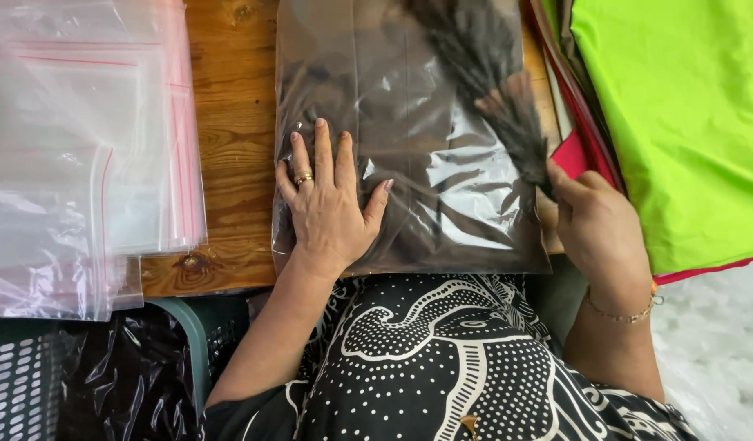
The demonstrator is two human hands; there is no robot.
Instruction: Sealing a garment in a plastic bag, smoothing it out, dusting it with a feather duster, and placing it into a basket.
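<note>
Black cloth with white dots and swirls (442,367) covers the person's lap, right at the bottom of the view. Just past it sits a wooden table (229,122).

On the table, at the near edge, lies a big clear plastic bag (409,139). It is flat and shiny, and dark stuff shows through it. The left hand (327,204) lies flat on the near left part of the bag. Its fingers are spread apart and straight, pressing down, not gripping anything. One finger wears a gold ring (303,179).

The right hand (601,224) is at the right side of the bag, near the table's edge. Its fingers are pinched together on the end of a bunch of dark hair (491,73). The hair runs from that hand up and to the left, across the top right part of the bag. I cannot tell if the hair is on top of the bag or inside it. A thin gold bracelet (625,314) goes round the right wrist.

Far left on the table is a pile of clear zip bags (74,155) with red lines. Below them is a green basket (192,335) with black plastic (123,376) in it. Bright green cloth (687,114) lies on the right, with red cloth (576,155) peeking out beside it.
</note>
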